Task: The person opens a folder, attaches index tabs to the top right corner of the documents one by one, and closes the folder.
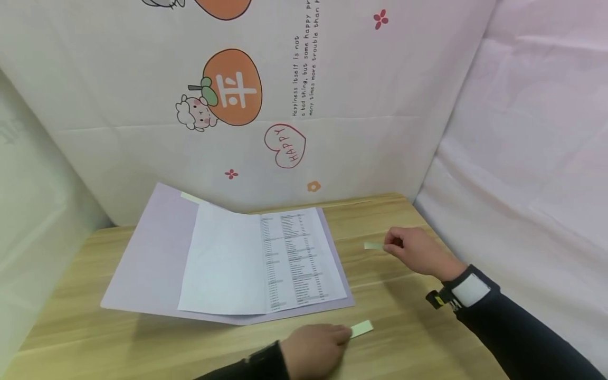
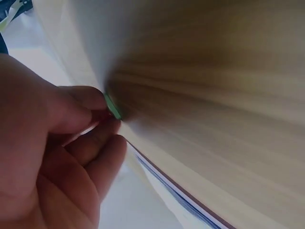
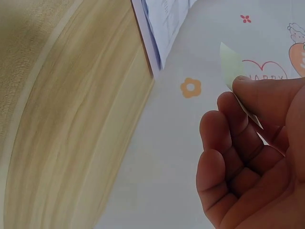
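My left hand [image 1: 313,349], low over the front of the table, pinches a small pale green pad of sticky notes [image 1: 362,329] between thumb and fingers. In the left wrist view the pad [image 2: 112,106] shows edge-on at the fingertips. Off to the right, my right hand [image 1: 423,253] pinches one thin pale green sticky note [image 1: 373,246] above the table. The right wrist view shows this note [image 3: 230,64] slightly bent, its lower part behind the thumb. To the left of both hands lies an open lilac folder [image 1: 142,264] with printed sheets [image 1: 294,258] inside, one page turned over leftward.
A pale green strip [image 1: 192,198] sticks out at the top edge of the turned page. The wood-grain table [image 1: 380,216] meets a white printed cloth [image 1: 342,148] at the back. More white cloth [image 1: 532,174] hangs close on the right.
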Demonstrator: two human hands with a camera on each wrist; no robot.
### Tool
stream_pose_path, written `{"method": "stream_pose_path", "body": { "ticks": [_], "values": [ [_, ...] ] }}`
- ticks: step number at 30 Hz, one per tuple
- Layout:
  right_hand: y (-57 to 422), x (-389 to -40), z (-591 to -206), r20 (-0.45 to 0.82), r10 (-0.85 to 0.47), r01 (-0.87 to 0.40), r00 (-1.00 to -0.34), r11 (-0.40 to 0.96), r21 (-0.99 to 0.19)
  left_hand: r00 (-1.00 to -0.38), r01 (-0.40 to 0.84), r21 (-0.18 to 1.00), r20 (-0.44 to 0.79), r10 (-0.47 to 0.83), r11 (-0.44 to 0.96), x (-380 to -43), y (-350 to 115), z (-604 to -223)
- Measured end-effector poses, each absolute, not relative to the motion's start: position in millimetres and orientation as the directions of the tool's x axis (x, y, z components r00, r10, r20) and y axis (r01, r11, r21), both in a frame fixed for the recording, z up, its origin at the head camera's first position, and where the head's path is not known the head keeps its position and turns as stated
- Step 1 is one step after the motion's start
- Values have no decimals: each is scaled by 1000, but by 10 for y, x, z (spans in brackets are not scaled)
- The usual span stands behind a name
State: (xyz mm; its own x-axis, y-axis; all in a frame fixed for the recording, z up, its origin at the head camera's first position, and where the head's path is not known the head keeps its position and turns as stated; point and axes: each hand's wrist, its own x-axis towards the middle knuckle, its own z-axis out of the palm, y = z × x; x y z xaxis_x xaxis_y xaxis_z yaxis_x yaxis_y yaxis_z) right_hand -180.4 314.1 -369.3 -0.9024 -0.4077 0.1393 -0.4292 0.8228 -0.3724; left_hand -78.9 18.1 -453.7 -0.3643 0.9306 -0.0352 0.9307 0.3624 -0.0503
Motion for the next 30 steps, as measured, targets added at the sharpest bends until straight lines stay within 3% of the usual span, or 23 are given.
{"method": "stream_pose_path", "body": {
  "ticks": [4, 11, 13, 18, 19, 24, 30],
  "values": [
    [3178, -1816, -3734, 139, -403, -424, -905, 825, -374, -414, 910, -62, -87, 906, 410, -826, 596, -4523],
    [3262, -1835, -3791, 155, -379, -409, -912, 829, -382, -630, 707, 288, -159, 760, 646, -959, 1053, -4499],
    [3277, -1843, -3798, 162, -372, -406, -914, 830, -383, -617, 735, 237, -156, 771, 636, -1004, 1145, -4513],
    [3270, -1845, -3802, 163, -365, -400, -917, 825, -400, -505, 862, -119, -113, 856, 493, -1083, 1271, -4566],
    [3264, -1841, -3801, 162, -365, -399, -917, 823, -403, -506, 859, -151, -104, 856, 490, -1092, 1281, -4570],
    [3254, -1809, -3802, 144, -352, -379, -925, 822, -425, -470, 859, -270, -85, 878, 434, -1140, 1282, -4550],
    [3292, -1753, -3813, 143, -330, -359, -933, 833, -422, -406, 894, -263, -130, 905, 363, -1184, 1294, -4567]
  ]
}}
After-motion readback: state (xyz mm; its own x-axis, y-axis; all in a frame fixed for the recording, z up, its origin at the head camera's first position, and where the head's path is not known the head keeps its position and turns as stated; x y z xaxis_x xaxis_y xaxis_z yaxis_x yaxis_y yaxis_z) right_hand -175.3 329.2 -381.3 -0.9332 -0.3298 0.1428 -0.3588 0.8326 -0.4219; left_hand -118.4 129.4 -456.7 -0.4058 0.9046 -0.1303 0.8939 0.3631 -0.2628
